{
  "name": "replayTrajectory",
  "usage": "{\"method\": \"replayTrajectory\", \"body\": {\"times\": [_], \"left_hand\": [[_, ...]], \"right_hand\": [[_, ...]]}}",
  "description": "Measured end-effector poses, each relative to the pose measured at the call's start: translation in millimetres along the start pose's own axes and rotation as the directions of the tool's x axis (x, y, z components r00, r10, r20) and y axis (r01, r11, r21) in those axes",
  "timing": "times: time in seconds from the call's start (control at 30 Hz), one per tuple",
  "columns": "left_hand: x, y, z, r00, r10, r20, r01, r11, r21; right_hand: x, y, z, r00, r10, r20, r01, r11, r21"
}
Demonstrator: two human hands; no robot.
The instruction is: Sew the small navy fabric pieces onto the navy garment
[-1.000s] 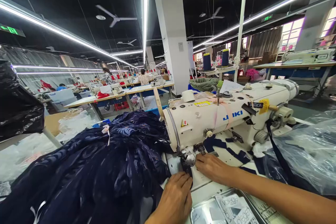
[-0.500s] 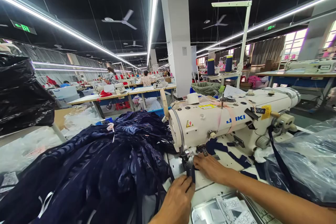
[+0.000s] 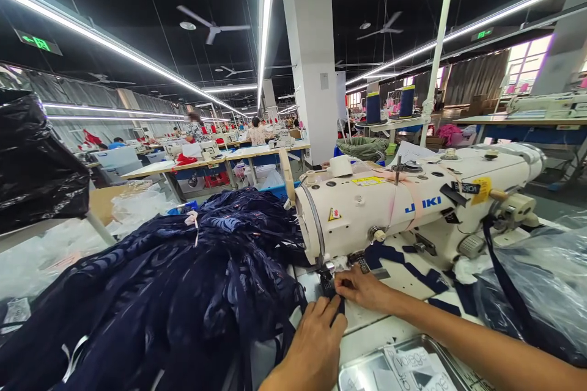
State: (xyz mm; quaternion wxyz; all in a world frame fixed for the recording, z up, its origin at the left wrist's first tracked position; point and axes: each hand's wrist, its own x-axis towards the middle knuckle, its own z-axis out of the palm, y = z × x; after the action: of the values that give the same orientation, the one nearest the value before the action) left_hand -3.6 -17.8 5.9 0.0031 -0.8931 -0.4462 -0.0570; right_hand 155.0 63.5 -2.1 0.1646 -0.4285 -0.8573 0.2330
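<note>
A white sewing machine (image 3: 367, 201) stands in front of me, its presser foot (image 3: 327, 272) low over the metal plate. A dark navy fabric strip (image 3: 338, 311) runs out from under the foot towards me. My left hand (image 3: 316, 333) has its fingers closed together on this strip, just in front of the foot. Close to the needle area, on the right side, my right hand (image 3: 364, 288) pinches at the strip's edge with thumb and forefinger. The fingers partly hide the cloth. A large heap of navy garments (image 3: 183, 281) lies to the left, reaching the machine bed.
Navy fabric pieces (image 3: 424, 278) lie on the bed behind my right hand. A metal tray (image 3: 380, 354) with printed labels is at the front. Clear plastic (image 3: 545, 281) covers the right side. Two thread cones (image 3: 406, 101) stand behind. People sit at machines farther off.
The view has shifted slightly, so the machine appears farther right. My left hand's fingers have moved a little up and right along the strip. The right hand stays beside the foot.
</note>
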Motion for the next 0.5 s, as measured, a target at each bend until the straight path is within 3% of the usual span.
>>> {"method": "replayTrajectory", "body": {"times": [0.17,0.33,0.5], "left_hand": [[1.0,-0.6,-0.3,1.000,0.004,-0.029,-0.005,1.000,-0.021],[-0.1,-2.4,0.4,0.998,0.019,-0.066,-0.021,1.000,-0.018],[-5.2,-7.6,7.9,0.983,0.064,-0.174,-0.066,0.998,-0.007]], "right_hand": [[3.1,7.1,12.9,0.994,-0.045,-0.103,0.046,0.999,0.009],[-2.0,10.2,13.6,0.974,-0.190,-0.126,0.168,0.971,-0.169],[-13.3,11.3,7.0,0.860,-0.510,0.000,0.454,0.767,-0.454]]}}
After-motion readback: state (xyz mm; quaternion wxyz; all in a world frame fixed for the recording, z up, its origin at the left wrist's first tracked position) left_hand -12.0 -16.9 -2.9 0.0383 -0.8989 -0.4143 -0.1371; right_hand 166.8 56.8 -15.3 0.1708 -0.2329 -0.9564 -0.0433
